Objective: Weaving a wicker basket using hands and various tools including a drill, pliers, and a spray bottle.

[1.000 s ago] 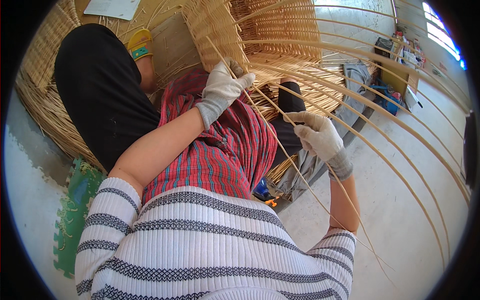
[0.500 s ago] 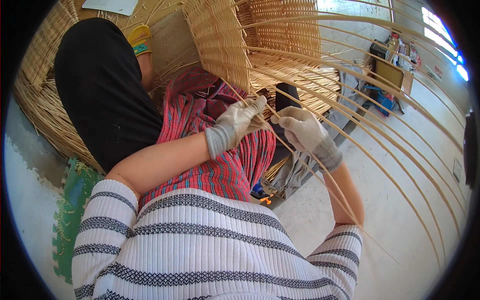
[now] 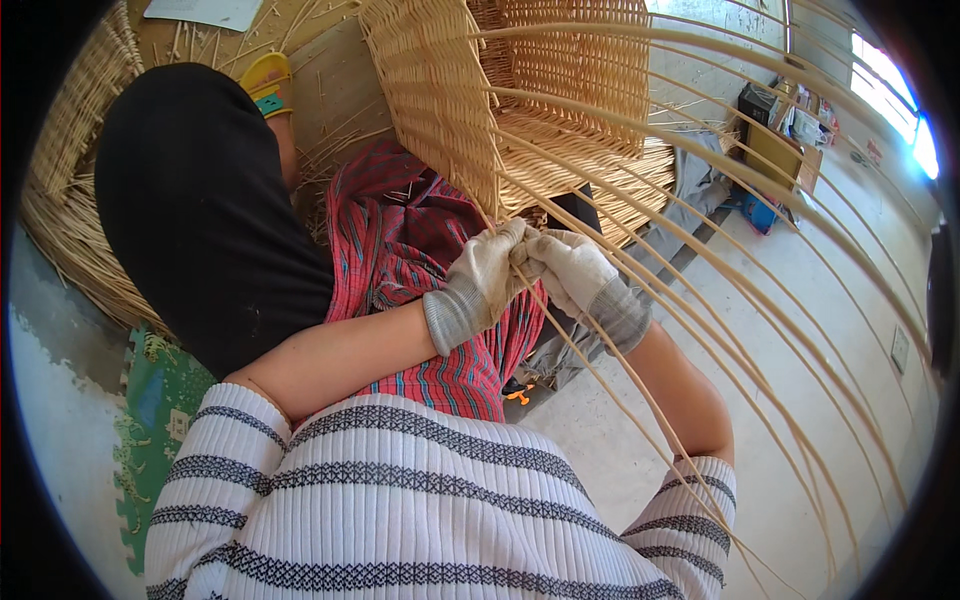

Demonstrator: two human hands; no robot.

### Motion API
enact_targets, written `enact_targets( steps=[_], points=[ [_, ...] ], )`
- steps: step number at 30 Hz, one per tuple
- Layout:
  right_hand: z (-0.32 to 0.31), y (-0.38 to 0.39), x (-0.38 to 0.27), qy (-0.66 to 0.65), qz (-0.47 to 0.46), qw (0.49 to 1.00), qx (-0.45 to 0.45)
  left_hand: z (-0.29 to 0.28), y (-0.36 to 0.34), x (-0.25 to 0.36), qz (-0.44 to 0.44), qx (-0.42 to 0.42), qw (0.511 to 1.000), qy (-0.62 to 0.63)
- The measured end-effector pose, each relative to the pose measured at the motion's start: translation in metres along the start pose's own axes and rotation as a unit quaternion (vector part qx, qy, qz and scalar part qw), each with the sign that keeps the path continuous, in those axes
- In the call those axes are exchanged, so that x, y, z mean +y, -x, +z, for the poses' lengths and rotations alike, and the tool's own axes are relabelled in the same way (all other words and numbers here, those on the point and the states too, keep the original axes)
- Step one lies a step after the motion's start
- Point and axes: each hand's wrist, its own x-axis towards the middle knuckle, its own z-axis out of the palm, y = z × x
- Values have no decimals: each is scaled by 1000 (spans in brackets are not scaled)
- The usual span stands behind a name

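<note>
Both my hands wear pale work gloves with grey cuffs and meet at the near lower corner of a woven wicker basket. My left hand is closed, its fingertips pinching thin wicker strands that trail down past my right forearm. Against it, touching its fingers, my right hand is closed on the strands too; its fingertips are partly hidden. The basket lies tipped on its side, open toward the right. From its edge, several long unwoven stakes fan out to the right, passing above my right arm.
A red checked cloth covers my lap. Another wicker piece and bundled rods lie at the left, beside a green foam mat. Boxes and bags stand at the far right. A yellow sandal shows ahead.
My right hand has moved left and now meets my left hand at the strands. The trailing strands have shifted, and the basket sits slightly further left in view.
</note>
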Motion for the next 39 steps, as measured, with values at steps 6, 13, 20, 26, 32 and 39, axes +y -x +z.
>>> enact_targets(
  steps=[6,13,20,26,32,39],
  points=[
    [7,-4,-4,39,7,999,38,-1,-2,0,22,-28,997,64],
    [12,-6,-4,30,-17,997,69,-3,-11,0,20,-2,998,67],
    [7,15,-29,-97,-148,981,-81,37,17,49,68,-15,995,-70],
    [-18,-6,-13,128,-266,955,36,53,25,152,373,-183,906,-81],
    [-88,-93,-52,37,-544,778,312,18,19,150,470,102,855,-194],
    [-76,-90,-35,-143,-545,810,165,6,11,153,475,76,856,-190]
  ],
)
